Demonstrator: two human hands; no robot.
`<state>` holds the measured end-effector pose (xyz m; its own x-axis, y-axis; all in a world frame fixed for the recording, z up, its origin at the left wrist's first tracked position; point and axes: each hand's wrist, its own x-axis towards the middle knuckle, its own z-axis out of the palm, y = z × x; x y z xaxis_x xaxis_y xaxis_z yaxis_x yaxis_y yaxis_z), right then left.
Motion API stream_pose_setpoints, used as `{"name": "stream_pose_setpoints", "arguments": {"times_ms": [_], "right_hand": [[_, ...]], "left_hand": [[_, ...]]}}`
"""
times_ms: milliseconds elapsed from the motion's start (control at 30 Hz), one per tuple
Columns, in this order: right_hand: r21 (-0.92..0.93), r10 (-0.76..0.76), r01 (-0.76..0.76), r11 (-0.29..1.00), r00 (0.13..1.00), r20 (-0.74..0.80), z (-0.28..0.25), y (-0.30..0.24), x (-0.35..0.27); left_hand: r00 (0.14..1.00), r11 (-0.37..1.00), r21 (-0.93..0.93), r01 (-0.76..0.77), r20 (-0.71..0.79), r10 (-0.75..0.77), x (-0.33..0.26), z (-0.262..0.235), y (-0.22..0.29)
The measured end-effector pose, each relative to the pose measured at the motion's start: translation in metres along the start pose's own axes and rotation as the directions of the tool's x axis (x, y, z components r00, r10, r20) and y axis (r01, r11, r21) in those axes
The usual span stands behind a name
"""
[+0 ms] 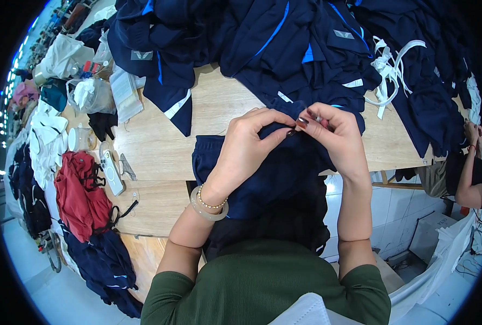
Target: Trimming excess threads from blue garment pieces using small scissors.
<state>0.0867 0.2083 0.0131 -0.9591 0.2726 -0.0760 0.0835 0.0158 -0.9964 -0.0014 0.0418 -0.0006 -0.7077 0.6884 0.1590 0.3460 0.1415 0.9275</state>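
Dark navy garment (273,179) cloth with a ribbed, elastic-looking edge lies over my lap and the table edge. Above it my two hands meet, fingertips almost touching. My left hand (249,143) is closed in a pinch, thumb and forefinger together at a fold of the navy cloth. Closed beside it, my right hand (338,132) presses thumb to finger at the same spot. Something small, pinkish and partly metallic shows between its curled fingers; its kind is hidden. Whatever fine piece lies between the fingertips is too small to make out.
Navy garments with blue piping (284,38) heap across the far side of the wooden table (154,124). White straps (392,70) lie at right. On the left are a phone (112,172), a red cloth bag (82,195) and plastic bags (92,95). Another person's arm (471,162) shows at far right.
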Motion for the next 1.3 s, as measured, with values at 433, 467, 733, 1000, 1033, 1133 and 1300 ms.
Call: {"name": "stream_pose_setpoints", "arguments": {"times_ms": [433,467,733,1000,1033,1133,1300], "right_hand": [[-0.168,-0.177,0.142,0.976,0.960,-0.219,-0.011,0.017,-0.001],[-0.192,-0.210,0.169,0.967,0.952,-0.220,-0.012,0.021,-0.003],[-0.455,-0.392,0.273,0.848,0.900,-0.191,-0.007,0.019,-0.004],[-0.399,-0.253,0.189,0.897,0.960,-0.116,-0.006,0.020,-0.003],[-0.398,-0.256,0.193,0.897,0.960,-0.112,-0.006,0.021,-0.003],[-0.404,-0.250,0.184,0.896,0.961,-0.115,-0.004,0.021,-0.002],[-0.411,-0.275,0.212,0.887,0.956,-0.100,-0.002,0.020,-0.002]], "left_hand": [[0.966,0.956,0.236,-0.174,-0.147,0.212,0.016,-0.007,-0.019],[0.967,0.956,0.237,-0.170,-0.148,0.209,0.015,-0.007,-0.020],[0.971,0.994,0.007,-0.111,-0.210,0.110,0.012,0.000,-0.017],[0.961,0.987,0.027,-0.160,-0.226,0.162,0.009,0.002,-0.014],[0.961,0.986,0.038,-0.163,-0.221,0.167,0.008,0.001,-0.014],[0.957,0.983,0.051,-0.175,-0.225,0.182,0.008,0.002,-0.012],[0.958,0.982,0.063,-0.180,-0.216,0.189,0.007,0.001,-0.013]]}}
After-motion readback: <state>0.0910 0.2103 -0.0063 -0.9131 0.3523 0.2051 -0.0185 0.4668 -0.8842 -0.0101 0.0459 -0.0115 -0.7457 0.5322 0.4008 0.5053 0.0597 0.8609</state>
